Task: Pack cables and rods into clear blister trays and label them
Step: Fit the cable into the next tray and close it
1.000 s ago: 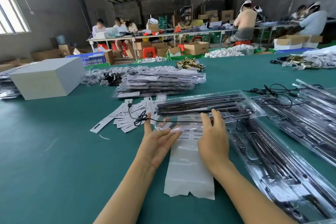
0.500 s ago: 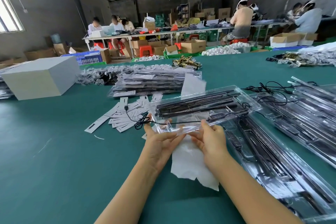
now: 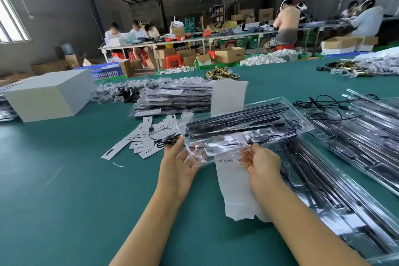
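Head view, looking forward and down over a green table [image 3: 64,190]. Left hand [image 3: 176,167], palm up with fingers loosely spread, supports the near left corner of a clear blister tray [image 3: 244,127] from beneath; its fingertips touch the tray's underside rather than curling round it. Right hand [image 3: 262,163], also palm up and only slightly curled, carries the tray's near right edge on its fingers, thumb lying against the rim. The tray is raised off the table and tilted, far edge higher. Inside lie several long black rods [image 3: 235,117] side by side in the far channels, with a thin black cable [image 3: 289,127] looped toward the right end; a cable tail [image 3: 164,141] hangs out past the left corner. A white barcode label [image 3: 226,161] shows at the tray's near edge, above a strip of white backing paper [image 3: 237,192] lying flat on the table between the forearms. A second white sheet [image 3: 228,97] stands behind the tray. Left of the tray lies a scatter of white paper tags [image 3: 149,136]; behind them, a stack of packed trays [image 3: 174,101] and a grey box [image 3: 47,95]. Further trays with rods [image 3: 356,136] cover the table on the right. Seated workers occupy benches in the background.
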A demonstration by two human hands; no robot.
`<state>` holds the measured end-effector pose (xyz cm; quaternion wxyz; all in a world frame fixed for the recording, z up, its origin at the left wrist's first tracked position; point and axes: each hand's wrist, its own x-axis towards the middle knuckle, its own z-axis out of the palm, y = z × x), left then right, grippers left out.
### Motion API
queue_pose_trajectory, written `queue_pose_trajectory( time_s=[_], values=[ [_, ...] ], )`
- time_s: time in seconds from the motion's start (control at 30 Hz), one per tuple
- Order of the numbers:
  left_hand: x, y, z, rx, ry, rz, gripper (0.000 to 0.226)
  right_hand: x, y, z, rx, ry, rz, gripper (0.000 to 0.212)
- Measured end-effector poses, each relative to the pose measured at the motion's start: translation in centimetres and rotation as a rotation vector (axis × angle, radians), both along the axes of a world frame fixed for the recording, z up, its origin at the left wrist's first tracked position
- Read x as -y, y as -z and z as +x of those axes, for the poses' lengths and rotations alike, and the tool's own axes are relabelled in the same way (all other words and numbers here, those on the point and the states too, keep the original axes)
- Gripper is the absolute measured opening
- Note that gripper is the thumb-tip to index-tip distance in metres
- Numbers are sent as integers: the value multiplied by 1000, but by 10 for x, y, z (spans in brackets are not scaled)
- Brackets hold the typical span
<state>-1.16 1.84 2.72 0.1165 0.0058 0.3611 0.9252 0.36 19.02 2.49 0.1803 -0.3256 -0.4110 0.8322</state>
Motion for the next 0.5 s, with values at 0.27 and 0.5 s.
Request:
queue_pose_trajectory(
  time_s=[0.27, 0.5],
  values=[
    [-1, 1, 1, -110, -43, -278, 56, -7, -3, -2, -1, 33, -7, 17],
    [3, 1, 4, -259, 30, -369, 64, -16, -3, -5, 46, -13, -13, 14]
  ],
)
